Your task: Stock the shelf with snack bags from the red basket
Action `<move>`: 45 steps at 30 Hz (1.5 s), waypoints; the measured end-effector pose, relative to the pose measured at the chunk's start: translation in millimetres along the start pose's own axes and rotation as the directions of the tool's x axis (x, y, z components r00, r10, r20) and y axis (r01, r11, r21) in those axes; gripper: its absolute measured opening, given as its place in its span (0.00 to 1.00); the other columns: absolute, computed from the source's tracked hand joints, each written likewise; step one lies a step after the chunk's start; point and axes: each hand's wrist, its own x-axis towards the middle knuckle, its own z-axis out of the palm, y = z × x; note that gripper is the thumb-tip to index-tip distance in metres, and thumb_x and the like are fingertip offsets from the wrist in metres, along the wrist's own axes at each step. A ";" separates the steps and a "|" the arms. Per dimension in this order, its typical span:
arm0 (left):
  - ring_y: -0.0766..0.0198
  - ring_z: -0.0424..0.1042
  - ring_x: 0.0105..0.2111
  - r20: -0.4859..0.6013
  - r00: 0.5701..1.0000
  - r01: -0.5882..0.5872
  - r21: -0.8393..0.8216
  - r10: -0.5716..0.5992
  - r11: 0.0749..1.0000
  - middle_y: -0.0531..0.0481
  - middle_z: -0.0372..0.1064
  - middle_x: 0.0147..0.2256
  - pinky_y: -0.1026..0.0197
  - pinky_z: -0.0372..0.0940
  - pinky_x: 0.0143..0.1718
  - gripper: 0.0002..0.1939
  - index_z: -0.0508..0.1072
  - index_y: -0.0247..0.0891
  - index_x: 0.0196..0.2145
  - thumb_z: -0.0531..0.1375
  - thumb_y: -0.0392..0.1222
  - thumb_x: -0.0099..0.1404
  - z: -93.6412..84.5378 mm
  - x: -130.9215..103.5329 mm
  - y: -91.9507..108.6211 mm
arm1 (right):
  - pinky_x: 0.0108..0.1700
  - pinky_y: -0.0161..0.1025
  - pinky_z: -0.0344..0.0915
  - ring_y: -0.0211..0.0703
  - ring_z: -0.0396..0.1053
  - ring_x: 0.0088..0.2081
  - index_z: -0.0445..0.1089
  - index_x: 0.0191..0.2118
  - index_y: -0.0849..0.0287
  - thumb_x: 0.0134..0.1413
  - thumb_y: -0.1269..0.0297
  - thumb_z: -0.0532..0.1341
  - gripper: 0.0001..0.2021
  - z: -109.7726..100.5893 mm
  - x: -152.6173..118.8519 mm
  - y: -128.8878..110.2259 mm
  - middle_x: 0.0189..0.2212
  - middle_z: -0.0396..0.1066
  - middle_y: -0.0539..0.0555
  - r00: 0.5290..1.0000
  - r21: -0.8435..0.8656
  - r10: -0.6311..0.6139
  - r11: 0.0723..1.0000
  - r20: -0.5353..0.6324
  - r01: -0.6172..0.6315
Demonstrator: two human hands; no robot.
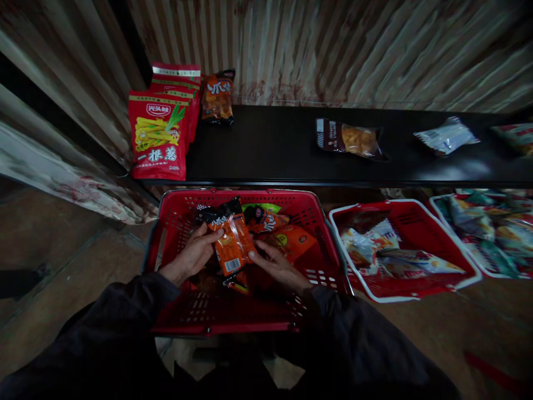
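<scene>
Between my two hands is an orange and black snack bag (233, 241), its printed back with a barcode facing up. My left hand (195, 253) grips its left edge, thumb on top. My right hand (277, 264) pinches the lower right edge. Both hands are over a red shopping basket (237, 325). Inside it lie another orange and black snack bag (266, 220), a larger orange packet (297, 241) and a bright green packet (270, 207), partly covered. Other packets under the held bag are too dark to make out.
Behind the basket runs a black shelf (266, 150). On it stand red snack bags (158, 136), an orange and black bag (218, 97), a brown packet (350, 139) and a white packet (447, 136). To the right are two more red baskets (420, 297) (458, 250) of packets.
</scene>
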 end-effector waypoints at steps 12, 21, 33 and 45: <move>0.58 0.70 0.45 0.197 0.977 0.028 0.245 -0.078 0.969 0.50 0.73 0.44 0.54 0.60 0.51 0.23 0.69 0.38 0.44 0.68 0.38 0.50 -3.0 -0.7 -16.5 | 0.51 0.41 0.65 0.44 0.71 0.46 0.71 0.47 0.50 0.43 0.50 0.67 0.23 -11.0 9.5 -7.2 0.45 0.74 0.51 0.957 0.257 0.029 0.965 -0.289 0.048; 0.55 0.68 0.48 0.262 0.957 0.034 0.316 -0.122 0.948 0.47 0.72 0.46 0.53 0.60 0.51 0.23 0.70 0.40 0.47 0.67 0.40 0.52 -0.7 -2.7 -20.2 | 0.40 0.39 0.68 0.42 0.72 0.34 0.74 0.32 0.56 0.38 0.52 0.69 0.15 -9.6 9.3 -8.4 0.32 0.76 0.48 0.931 0.235 0.030 0.970 -0.364 0.061; 0.61 0.71 0.38 0.198 0.970 0.075 0.303 -0.140 0.950 0.49 0.74 0.39 0.59 0.63 0.44 0.15 0.73 0.39 0.39 0.64 0.49 0.57 -1.0 -4.6 -24.5 | 0.42 0.40 0.68 0.43 0.73 0.35 0.74 0.30 0.54 0.39 0.54 0.70 0.12 -11.6 11.9 -6.1 0.30 0.76 0.50 0.908 0.301 0.034 0.948 -0.418 0.103; 0.60 0.70 0.35 0.178 0.984 -0.078 0.463 -0.006 0.883 0.50 0.74 0.34 0.61 0.64 0.39 0.16 0.75 0.38 0.36 0.64 0.51 0.54 6.2 -2.0 -19.6 | 0.41 0.43 0.69 0.45 0.73 0.34 0.75 0.30 0.54 0.41 0.52 0.68 0.13 -12.6 13.2 -4.8 0.29 0.76 0.51 0.898 0.288 0.029 0.951 -0.439 0.110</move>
